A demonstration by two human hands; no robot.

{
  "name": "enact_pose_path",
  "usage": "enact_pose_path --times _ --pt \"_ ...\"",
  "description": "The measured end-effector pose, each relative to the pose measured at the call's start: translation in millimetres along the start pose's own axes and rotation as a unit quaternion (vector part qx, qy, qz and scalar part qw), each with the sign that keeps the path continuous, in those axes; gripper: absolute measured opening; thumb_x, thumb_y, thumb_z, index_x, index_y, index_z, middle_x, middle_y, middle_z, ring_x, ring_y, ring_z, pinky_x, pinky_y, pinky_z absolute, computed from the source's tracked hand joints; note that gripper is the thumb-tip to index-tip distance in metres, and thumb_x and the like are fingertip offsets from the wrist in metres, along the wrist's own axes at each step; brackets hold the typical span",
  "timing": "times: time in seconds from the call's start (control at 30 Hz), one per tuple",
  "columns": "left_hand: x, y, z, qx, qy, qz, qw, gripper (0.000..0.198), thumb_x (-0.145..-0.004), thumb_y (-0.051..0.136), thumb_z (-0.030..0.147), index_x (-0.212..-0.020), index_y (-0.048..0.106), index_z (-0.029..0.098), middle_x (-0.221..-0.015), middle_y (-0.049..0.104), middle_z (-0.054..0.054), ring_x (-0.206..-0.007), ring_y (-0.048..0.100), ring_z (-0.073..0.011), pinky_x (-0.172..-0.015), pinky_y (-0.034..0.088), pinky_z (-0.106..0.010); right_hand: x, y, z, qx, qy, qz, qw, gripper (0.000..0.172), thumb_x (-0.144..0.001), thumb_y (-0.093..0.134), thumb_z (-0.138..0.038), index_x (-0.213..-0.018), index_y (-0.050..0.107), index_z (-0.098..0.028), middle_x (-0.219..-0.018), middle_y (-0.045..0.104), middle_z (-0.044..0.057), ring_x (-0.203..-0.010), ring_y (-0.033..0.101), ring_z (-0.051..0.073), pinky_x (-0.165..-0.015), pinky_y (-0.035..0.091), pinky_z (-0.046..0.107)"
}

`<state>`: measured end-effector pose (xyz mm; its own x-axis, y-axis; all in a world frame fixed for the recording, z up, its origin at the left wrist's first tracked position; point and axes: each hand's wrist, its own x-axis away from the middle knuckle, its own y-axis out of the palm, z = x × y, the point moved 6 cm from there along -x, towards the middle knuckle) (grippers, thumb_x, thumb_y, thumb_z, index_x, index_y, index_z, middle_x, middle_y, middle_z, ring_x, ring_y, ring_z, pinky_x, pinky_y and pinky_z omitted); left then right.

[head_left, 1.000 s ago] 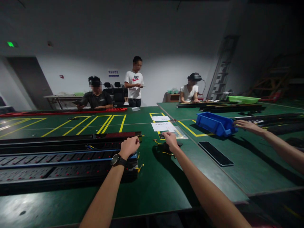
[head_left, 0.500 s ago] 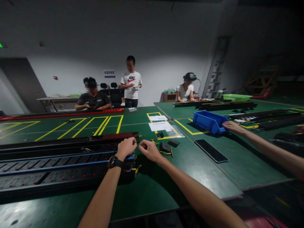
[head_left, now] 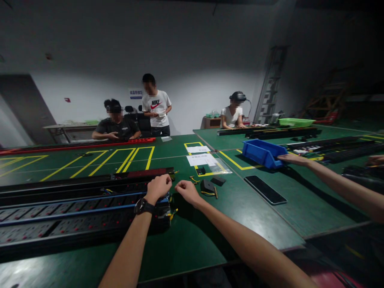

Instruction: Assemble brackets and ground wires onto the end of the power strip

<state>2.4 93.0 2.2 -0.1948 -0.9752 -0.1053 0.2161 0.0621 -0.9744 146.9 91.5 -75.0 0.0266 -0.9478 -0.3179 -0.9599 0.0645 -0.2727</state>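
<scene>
My left hand (head_left: 158, 187), with a black watch on the wrist, is a closed fist resting on the right end of a long black power strip (head_left: 75, 210) with red switches and blue wires. My right hand (head_left: 186, 191) is curled just beside it, fingers pinched together near the strip's end; what it holds, if anything, is too small to see. Yellow wire ends (head_left: 174, 213) stick out of the strip's end. A small black part (head_left: 207, 186) and a black block (head_left: 219, 181) lie just right of my right hand on the green table (head_left: 192, 240).
A co-worker's hand (head_left: 292, 159) touches a blue bin (head_left: 261, 153) at the right. A dark phone (head_left: 264, 189) lies flat near the table seam. White papers (head_left: 201, 159) lie further back. Three people are at the far tables, beyond a red strip (head_left: 78, 145) and a green tray (head_left: 295, 122).
My right hand pulled back from the small black parts by the papers and came left next to my left fist. The co-worker's hand moved onto the blue bin.
</scene>
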Motion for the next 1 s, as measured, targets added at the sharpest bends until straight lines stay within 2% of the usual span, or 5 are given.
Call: enact_pose_path --times 0.5,1.0 --pt "3.2 0.0 -0.3 0.012 0.000 0.006 1.000 0.021 -0.086 0.052 0.036 -0.097 0.070 0.031 -0.100 0.076 -0.004 -0.096 0.071 -0.0272 -0.081 0.052 -0.036 3.5 1.9 2.2 0.014 -0.010 -0.011 1.000 0.015 -0.075 0.057 -0.027 -0.070 0.066 -0.017 -0.068 0.066 0.002 -0.064 0.056 0.015 -0.061 0.041 0.025" --pt "2.8 1.3 -0.9 0.012 -0.003 0.005 1.000 0.023 -0.086 0.052 0.038 -0.099 0.070 0.032 -0.103 0.076 -0.005 -0.099 0.070 -0.0266 -0.083 0.052 -0.035 1.8 4.0 6.3 0.000 -0.003 -0.004 1.000 0.013 -0.074 0.057 -0.024 -0.071 0.068 -0.016 -0.070 0.068 0.002 -0.066 0.058 0.015 -0.062 0.040 0.024"
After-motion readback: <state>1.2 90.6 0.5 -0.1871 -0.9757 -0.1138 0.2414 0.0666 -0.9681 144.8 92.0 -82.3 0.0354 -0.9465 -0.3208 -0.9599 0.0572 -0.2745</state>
